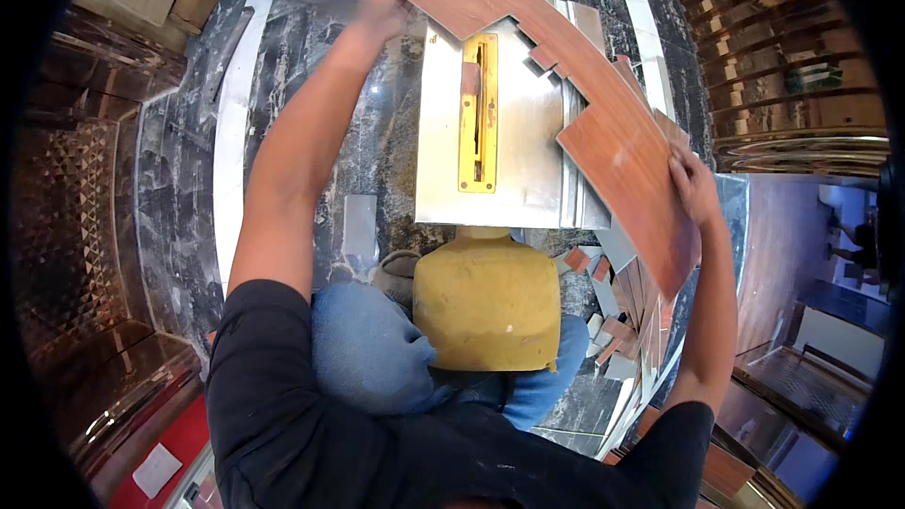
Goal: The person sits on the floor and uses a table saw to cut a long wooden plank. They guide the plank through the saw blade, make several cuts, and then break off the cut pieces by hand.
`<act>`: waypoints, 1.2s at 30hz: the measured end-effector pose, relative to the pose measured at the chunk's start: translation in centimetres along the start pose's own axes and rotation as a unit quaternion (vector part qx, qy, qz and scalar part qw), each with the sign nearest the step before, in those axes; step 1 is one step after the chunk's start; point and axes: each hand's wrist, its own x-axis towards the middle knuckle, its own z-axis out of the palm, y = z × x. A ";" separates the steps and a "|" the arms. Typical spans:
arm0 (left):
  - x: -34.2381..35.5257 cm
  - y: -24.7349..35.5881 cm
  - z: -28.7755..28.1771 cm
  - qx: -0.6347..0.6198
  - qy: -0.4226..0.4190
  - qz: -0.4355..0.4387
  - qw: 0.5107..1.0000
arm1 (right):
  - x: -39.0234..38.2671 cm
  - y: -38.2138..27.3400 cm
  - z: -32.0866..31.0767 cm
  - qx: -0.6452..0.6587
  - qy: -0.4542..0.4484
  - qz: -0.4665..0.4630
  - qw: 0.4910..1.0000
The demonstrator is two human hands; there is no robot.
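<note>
A long reddish-brown floor plank with a stepped notch cut in its near edge spans the far and right side of a table saw. My left hand grips the plank's edge toward its far left end. On the outer edge near the right end, the fingers of my right hand are closed around the plank. The saw has a bare metal top and a yellow insert plate with a long dark slot. A small brown offcut lies on that plate. The plank's far left end runs out of view.
A yellow box-shaped body stands between my knees, below the saw top. Brown and grey offcuts are heaped on the floor to the right. A grey strip lies left of the saw. Stacked shiny brown panels stand far right.
</note>
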 end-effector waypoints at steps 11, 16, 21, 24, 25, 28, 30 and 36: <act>-8.5 5.0 -3.3 -0.051 0.078 0.115 0.989 | -0.9 -5.2 12.0 0.335 0.354 -0.022 0.873; -9.5 4.3 -7.0 -0.077 0.112 0.137 0.981 | -3.5 -3.7 14.7 0.565 0.240 0.141 0.777; -12.2 3.0 -9.1 -0.088 0.141 0.111 0.980 | -0.3 -6.3 12.9 0.673 0.179 0.205 0.688; -13.3 2.4 -8.8 -0.094 0.138 0.118 0.979 | 3.8 -5.2 12.3 0.697 0.175 0.177 0.672; -13.7 2.0 -8.4 -0.086 0.143 0.115 0.979 | 5.0 -4.7 12.6 0.686 0.187 0.172 0.682; -15.4 1.1 -8.3 -0.095 0.166 0.087 0.978 | 6.9 -3.9 13.0 0.657 0.215 0.176 0.701; -15.7 1.5 -8.7 -0.097 0.168 0.072 0.978 | 7.4 -4.7 13.5 0.657 0.223 0.178 0.698; -16.0 2.0 -8.2 -0.101 0.020 -0.032 0.994 | 8.0 -5.2 13.4 0.632 0.163 0.167 0.739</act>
